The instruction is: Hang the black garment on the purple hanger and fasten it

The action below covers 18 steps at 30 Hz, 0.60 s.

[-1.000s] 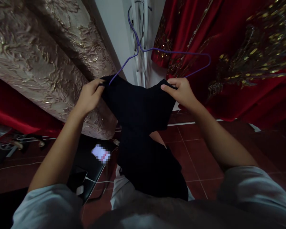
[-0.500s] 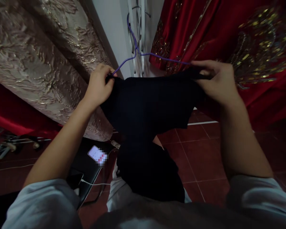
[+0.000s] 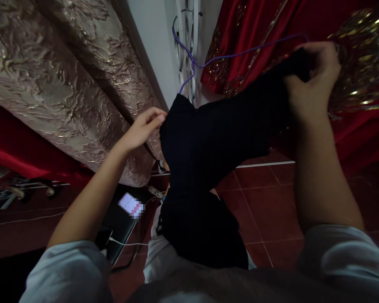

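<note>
The right hand [image 3: 312, 80] holds in a closed grip one corner of the black garment [image 3: 208, 143], apparently on the purple hanger [image 3: 240, 52], while the open left hand [image 3: 143, 128] touches its other edge.

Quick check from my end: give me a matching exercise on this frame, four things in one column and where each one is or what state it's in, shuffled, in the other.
Things:
1. left hand
2. right hand
3. purple hanger
4. phone

Places or states:
A. lying on the floor, screen lit
B. gripping the raised end of the black garment
C. open, fingertips at the garment's lower shoulder
D. tilted, partly inside the garment

Pairs: 1-C, 2-B, 3-D, 4-A
</note>
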Each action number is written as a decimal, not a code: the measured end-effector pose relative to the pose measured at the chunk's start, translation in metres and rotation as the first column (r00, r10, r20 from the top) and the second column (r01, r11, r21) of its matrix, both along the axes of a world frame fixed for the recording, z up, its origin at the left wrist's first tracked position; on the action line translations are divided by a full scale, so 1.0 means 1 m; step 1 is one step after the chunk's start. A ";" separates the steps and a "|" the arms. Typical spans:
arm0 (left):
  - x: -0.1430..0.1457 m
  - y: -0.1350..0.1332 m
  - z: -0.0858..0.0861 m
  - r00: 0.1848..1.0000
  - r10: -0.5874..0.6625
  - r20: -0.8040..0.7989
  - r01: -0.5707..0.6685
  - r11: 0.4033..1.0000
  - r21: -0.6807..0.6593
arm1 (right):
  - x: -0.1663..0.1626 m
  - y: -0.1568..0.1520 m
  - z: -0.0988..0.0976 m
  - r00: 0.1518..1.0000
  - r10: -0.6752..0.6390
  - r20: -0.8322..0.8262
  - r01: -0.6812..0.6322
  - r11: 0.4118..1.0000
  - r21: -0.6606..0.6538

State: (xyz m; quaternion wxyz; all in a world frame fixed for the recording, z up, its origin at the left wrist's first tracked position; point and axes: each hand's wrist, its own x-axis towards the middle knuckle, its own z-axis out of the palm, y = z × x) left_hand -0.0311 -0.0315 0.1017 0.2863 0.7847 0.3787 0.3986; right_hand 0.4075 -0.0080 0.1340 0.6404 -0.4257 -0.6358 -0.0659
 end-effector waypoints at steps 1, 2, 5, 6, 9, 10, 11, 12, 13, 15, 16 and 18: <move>0.002 -0.002 -0.002 0.998 -0.036 -0.041 0.036 0.999 -0.002 | 0.001 0.000 0.003 0.999 -0.005 0.035 0.003 0.998 0.059; 0.004 -0.004 -0.004 0.996 -0.056 -0.072 0.055 0.998 -0.007 | 0.003 -0.001 0.006 0.998 -0.015 0.068 0.009 0.996 0.088; 0.005 -0.012 -0.007 0.999 -0.039 -0.032 0.037 0.998 -0.055 | 0.005 -0.003 0.016 0.986 -0.073 0.148 0.075 0.997 -0.012; 0.006 -0.015 -0.007 1.000 -0.029 0.000 0.029 0.997 -0.073 | 0.004 -0.003 0.018 0.981 -0.098 0.168 0.109 0.992 -0.057; 0.015 -0.024 -0.009 0.996 -0.056 0.063 0.062 0.993 -0.101 | 0.001 -0.004 0.020 0.971 -0.122 0.203 0.140 0.987 -0.075; 0.019 -0.025 -0.010 0.994 -0.080 0.068 0.088 0.989 -0.119 | 0.001 -0.004 0.020 0.972 -0.114 0.204 0.126 0.991 -0.048; 0.024 -0.026 -0.011 0.991 -0.108 0.072 0.118 0.983 -0.144 | 0.001 -0.003 0.019 0.973 -0.103 0.205 0.109 0.994 -0.021; 0.028 -0.025 -0.013 0.988 -0.133 0.073 0.144 0.975 -0.169 | 0.002 -0.002 0.018 0.974 -0.096 0.205 0.098 0.995 -0.001; 0.031 -0.023 -0.015 0.987 -0.144 0.064 0.154 0.970 -0.186 | 0.002 -0.001 0.017 0.974 -0.096 0.205 0.097 0.995 0.007; 0.028 -0.017 -0.019 0.993 -0.115 0.020 0.117 0.980 -0.161 | 0.002 0.001 0.017 0.973 -0.098 0.209 0.104 0.994 -0.015; 0.023 -0.014 -0.019 0.997 -0.071 -0.011 0.070 0.991 -0.112 | 0.001 0.002 0.018 0.973 -0.101 0.205 0.112 0.993 -0.042; 0.007 -0.007 -0.018 0.995 0.054 -0.080 -0.053 0.998 0.018 | -0.003 0.002 0.018 0.976 -0.107 0.192 0.133 0.983 -0.126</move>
